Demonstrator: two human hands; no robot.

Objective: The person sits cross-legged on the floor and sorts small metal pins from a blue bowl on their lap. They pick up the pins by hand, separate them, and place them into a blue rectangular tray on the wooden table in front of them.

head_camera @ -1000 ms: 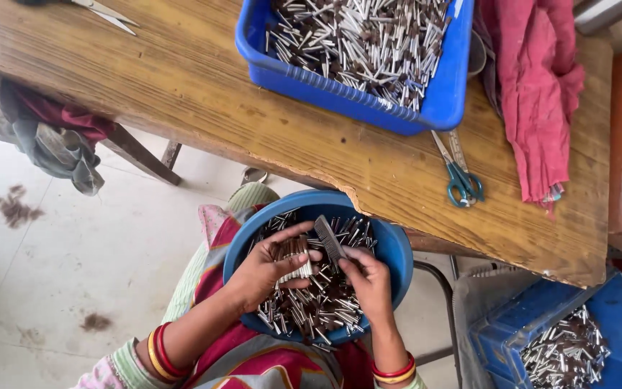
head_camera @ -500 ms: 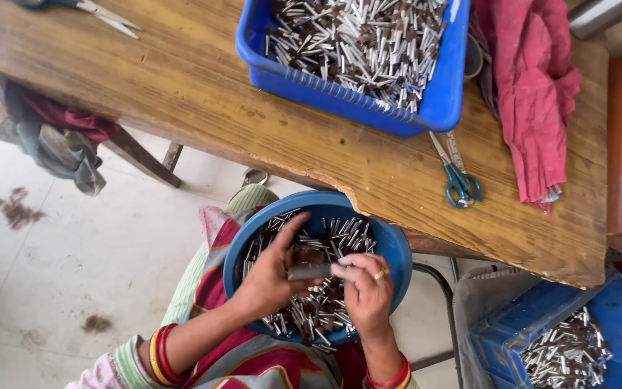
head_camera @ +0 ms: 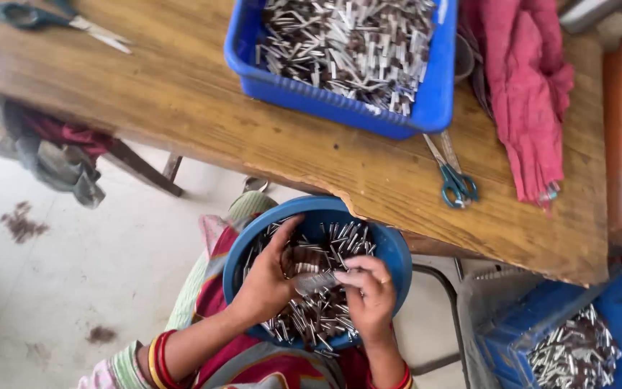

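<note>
A round blue bowl rests on my lap, filled with several small grey metal strips. My left hand lies inside the bowl and grips a dark bundle of strips. My right hand pinches one grey strip piece that lies across the bowl between both hands. Red and yellow bangles circle both wrists.
A wooden table stands ahead with a blue rectangular crate full of strips, teal-handled scissors, a pink cloth and another pair of scissors at far left. A blue crate of strips sits at lower right.
The piece held between both hands has turned from upright to lying flat across the bowl. My right hand has slid slightly down and left; my left thumb has lifted toward the bowl's rim.
</note>
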